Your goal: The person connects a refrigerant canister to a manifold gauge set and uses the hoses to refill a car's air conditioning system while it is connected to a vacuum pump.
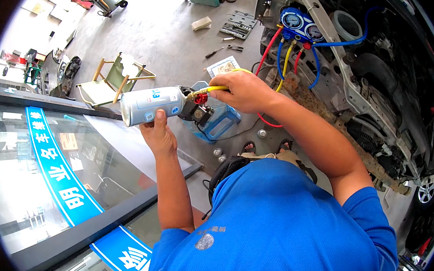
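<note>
My left hand [159, 135] is wrapped round a silver-white refrigerant can [144, 104], which lies tipped on its side. A black can tap with a red part [201, 98] sits at the can's right end. My right hand [246, 90] grips the end of a yellow hose [216, 88] where it meets the brass fitting of this tap. From there the yellow hose leads towards a blue manifold gauge set [300, 24] with two round dials, resting at the car's front. Red and blue hoses [270, 48] hang from the gauges too.
A blue translucent water container [221, 125] stands on the floor below the can. Small cans [262, 133] lie near my feet. An open socket set [238, 24], a folding chair [114, 80] and a glass partition [99, 151] are ahead and left. The opened car front [372, 80] fills the right.
</note>
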Demonstrator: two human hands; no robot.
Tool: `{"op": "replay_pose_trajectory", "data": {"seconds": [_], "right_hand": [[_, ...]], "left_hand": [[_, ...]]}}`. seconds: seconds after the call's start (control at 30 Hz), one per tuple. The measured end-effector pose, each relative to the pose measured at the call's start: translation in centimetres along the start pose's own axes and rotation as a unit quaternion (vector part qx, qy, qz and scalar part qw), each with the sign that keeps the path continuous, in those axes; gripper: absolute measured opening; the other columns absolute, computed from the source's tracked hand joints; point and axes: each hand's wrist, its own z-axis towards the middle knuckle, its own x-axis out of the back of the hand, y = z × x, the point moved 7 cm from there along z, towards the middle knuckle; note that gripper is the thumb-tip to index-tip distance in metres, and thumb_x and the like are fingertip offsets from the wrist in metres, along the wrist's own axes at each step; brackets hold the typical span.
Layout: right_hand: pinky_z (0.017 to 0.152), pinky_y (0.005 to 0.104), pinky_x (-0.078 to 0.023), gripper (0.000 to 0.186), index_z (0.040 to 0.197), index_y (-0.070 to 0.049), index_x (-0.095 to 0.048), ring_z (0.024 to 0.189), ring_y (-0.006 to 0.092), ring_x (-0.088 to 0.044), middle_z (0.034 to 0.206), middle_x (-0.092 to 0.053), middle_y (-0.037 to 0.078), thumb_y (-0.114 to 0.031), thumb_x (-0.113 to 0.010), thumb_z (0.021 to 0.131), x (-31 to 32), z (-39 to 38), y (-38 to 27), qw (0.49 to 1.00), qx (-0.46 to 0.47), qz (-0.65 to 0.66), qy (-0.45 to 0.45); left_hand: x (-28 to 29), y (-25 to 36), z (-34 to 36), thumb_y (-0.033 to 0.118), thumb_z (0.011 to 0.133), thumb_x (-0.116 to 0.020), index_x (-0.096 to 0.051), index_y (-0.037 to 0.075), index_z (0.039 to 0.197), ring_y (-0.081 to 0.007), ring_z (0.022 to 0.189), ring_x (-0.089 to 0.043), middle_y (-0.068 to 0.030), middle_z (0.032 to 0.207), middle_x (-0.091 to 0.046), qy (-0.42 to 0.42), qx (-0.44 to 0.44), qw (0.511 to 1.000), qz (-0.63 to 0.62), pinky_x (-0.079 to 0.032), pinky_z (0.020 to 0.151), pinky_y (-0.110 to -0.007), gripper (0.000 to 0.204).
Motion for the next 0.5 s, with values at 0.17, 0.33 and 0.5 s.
{"op": "replay_pose_trajectory", "data": {"seconds": [0.17,0.33,0.5], "right_hand": [[0.078,0.0441,-0.047,0.030,0.102,-0.007,-0.065,0.089,0.0357,-0.062,0.091,-0.066,0.017,-0.031,-0.059,0.085,0.05,-0.06,-0.07,1.000,0.009,0.005,0.007],[0.078,0.0442,-0.047,0.030,0.102,-0.007,-0.065,0.089,0.0355,-0.062,0.091,-0.066,0.017,-0.031,-0.058,0.086,0.04,-0.26,0.06,1.000,0.002,-0.007,0.008],[0.079,0.0443,-0.047,0.031,0.103,-0.007,-0.065,0.088,0.0355,-0.062,0.090,-0.066,0.018,-0.032,-0.059,0.086,-0.02,-0.32,0.24,1.000,0.003,-0.008,0.005]], "left_hand": [[0.14,-0.19,-0.02,0.011,0.080,-0.072,-0.041,0.004,0.130,-0.0233,0.112,-0.054,-0.0067,0.122,-0.053,-0.001,0.003,1.000,0.001,-0.045,0.094,-0.042,0.059],[-0.31,-0.08,-0.20,0.012,0.081,-0.072,-0.041,0.004,0.130,-0.0239,0.112,-0.054,-0.0075,0.123,-0.053,-0.005,0.003,1.000,0.002,-0.046,0.094,-0.043,0.059],[-0.26,-0.26,-0.20,0.011,0.080,-0.073,-0.041,0.004,0.130,-0.0237,0.112,-0.054,-0.0080,0.123,-0.053,-0.002,0.005,1.000,-0.005,-0.046,0.094,-0.041,0.059]]}}
